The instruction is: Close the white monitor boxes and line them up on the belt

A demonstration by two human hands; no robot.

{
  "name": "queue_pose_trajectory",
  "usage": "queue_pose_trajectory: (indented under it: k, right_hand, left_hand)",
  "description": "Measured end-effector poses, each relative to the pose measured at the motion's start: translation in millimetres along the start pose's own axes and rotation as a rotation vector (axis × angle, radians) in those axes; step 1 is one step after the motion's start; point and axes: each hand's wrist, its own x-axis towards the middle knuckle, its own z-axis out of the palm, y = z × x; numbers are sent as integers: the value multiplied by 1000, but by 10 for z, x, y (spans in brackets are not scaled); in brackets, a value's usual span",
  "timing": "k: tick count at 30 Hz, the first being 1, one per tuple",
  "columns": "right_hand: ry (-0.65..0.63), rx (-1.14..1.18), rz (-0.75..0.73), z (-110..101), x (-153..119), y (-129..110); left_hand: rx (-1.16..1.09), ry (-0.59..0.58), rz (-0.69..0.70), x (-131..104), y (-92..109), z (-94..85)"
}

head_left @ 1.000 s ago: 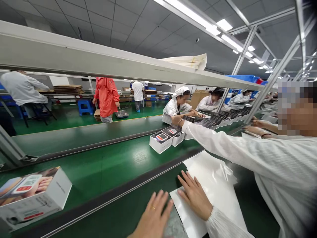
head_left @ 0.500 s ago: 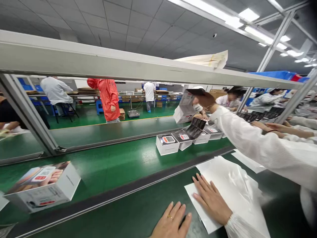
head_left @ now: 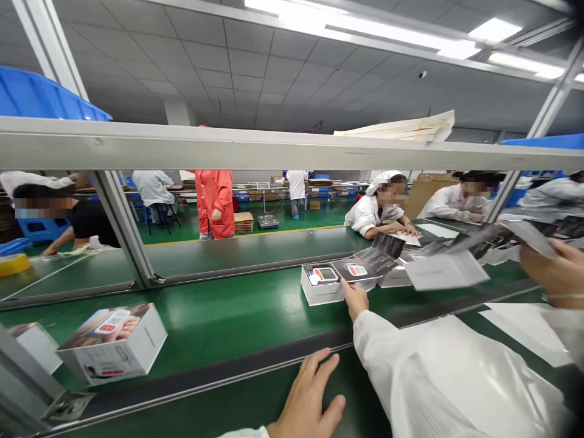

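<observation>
My left hand (head_left: 310,395) hovers near the front belt edge, fingers apart, holding nothing. My right hand (head_left: 356,299) reaches forward, its index finger at the near corner of an open box (head_left: 360,281) with a dark interior, a white-and-red label and a raised dark flap. Its other fingers are curled, and the thumb is hidden. Touching that box on the left is an open white box (head_left: 323,292) with a white device with a grey screen inside. A closed printed box (head_left: 118,350) sits on the green belt at the left.
A co-worker's hand (head_left: 559,271) at the right holds blurred packaging. White sheets (head_left: 529,328) lie at the right. A metal post (head_left: 125,228) and a long overhead shelf (head_left: 274,149) frame the line. People sit across the belt. Another box (head_left: 36,347) stands far left.
My right hand has left the white sheet and reached forward to the open boxes. My left hand has lifted slightly. The co-worker's arm has moved right with the packaging. The view has turned left.
</observation>
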Motion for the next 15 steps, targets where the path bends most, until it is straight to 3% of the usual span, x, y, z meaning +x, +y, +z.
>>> queue_pose_trajectory:
  k: [3,7,12,15]
  right_hand:
    - [92,3,179,230,-60,-47]
    - [146,27,240,337,-207,-166]
    - [216,174,123,429,-592,-331]
    - [50,239,-43,496,-831,-377]
  left_hand:
    - [11,103,-32,-89,-110,-202]
    - [59,272,-28,-61,-277,-471]
    - [269,570,101,274,-392,-817]
    - [397,644,141,576,-449,-987]
